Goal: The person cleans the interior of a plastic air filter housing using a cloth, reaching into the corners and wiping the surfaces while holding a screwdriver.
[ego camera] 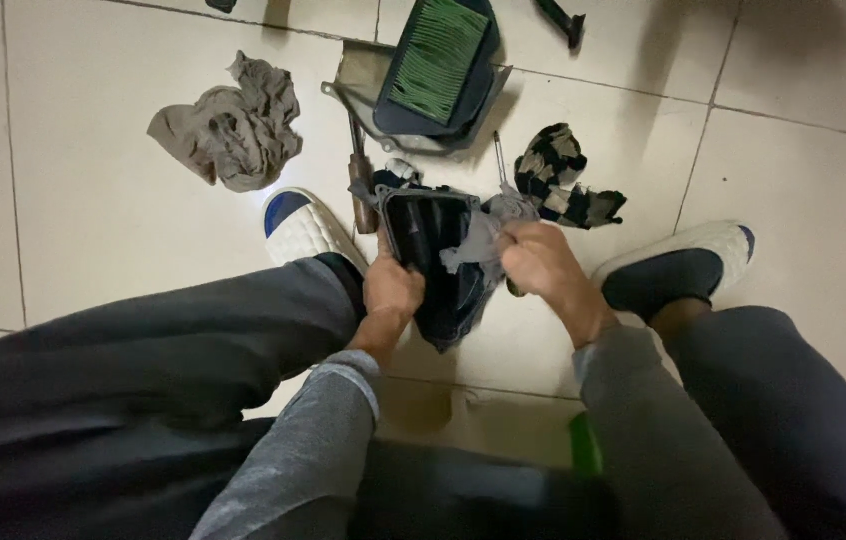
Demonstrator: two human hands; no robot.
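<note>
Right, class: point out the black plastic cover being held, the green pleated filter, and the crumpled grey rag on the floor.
black plastic cover (430,262): head view, inner face.
green pleated filter (437,55): head view, pleats' middle.
crumpled grey rag (233,128): head view, centre folds.

A crumpled grey rag, a green air filter and a checked cloth lie on the tiled floor.

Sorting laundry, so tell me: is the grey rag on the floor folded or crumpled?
Crumpled. The grey rag lies bunched in uneven wrinkles on the tile floor, apart from both hands.
</note>
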